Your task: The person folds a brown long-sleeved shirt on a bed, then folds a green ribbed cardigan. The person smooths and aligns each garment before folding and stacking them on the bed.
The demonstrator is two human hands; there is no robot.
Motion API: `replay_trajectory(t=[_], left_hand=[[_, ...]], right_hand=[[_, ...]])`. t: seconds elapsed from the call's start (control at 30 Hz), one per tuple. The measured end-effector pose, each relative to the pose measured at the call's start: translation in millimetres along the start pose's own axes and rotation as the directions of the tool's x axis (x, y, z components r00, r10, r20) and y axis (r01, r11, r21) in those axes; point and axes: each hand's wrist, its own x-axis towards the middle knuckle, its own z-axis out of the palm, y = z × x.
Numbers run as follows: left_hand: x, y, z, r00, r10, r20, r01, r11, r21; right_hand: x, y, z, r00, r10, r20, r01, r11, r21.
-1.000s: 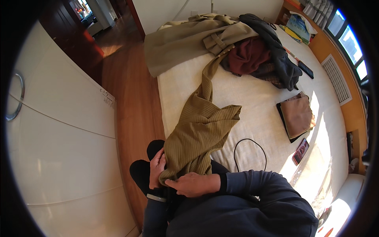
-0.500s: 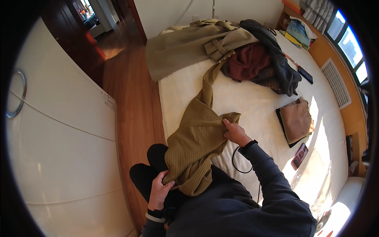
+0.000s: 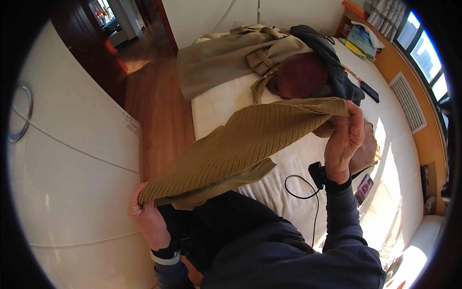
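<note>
Where it hangs stretched between both hands above the near edge of the bed, the ribbed olive-brown sweater (image 3: 245,144) runs on a slant from 8 o'clock up to 2 o'clock across the middle of the view, its lower fold sagging toward the person's dark-clothed torso. Left hand (image 3: 147,216): clenched on the sweater's lower end at 8 o'clock, knuckles outward, a pale band at the wrist below. Right hand (image 3: 344,139): raised at 2 o'clock, fingers pinching the sweater's upper edge, a small black device (image 3: 316,173) strapped at the wrist with a thin black cable (image 3: 301,188) looping down over the bedding. Bed (image 3: 221,103): cream cover, beneath and behind the sweater. At 12 o'clock on the bed, a khaki coat (image 3: 226,58) spread flat with its belt trailing; just beside it toward 1 o'clock, a dark red garment (image 3: 301,77) lying against a dark grey jacket (image 3: 332,62). At 3 o'clock, a phone (image 3: 363,189) lies near the right wrist. At 9 o'clock, white cabinet doors (image 3: 77,159); at 11 o'clock, wooden floor (image 3: 159,111).
</note>
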Motion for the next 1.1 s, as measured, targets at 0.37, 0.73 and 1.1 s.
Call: replay_trajectory(t=[0.37,0.73,1.1], left_hand=[[-32,63,27,0.800,0.033,0.599,0.129,0.966,-0.226],[16,-75,82,0.901,-0.365,0.234,0.400,0.909,-0.122],[-45,-119,36,0.774,-0.446,0.449,0.220,0.855,0.470]], right_hand=[[36,-101,-30,0.876,-0.454,-0.163,0.457,0.889,-0.022],[104,68,84,0.797,-0.118,0.592,0.413,0.822,-0.393],[-104,142,-119,0.435,0.892,0.124,-0.599,0.389,-0.700]])
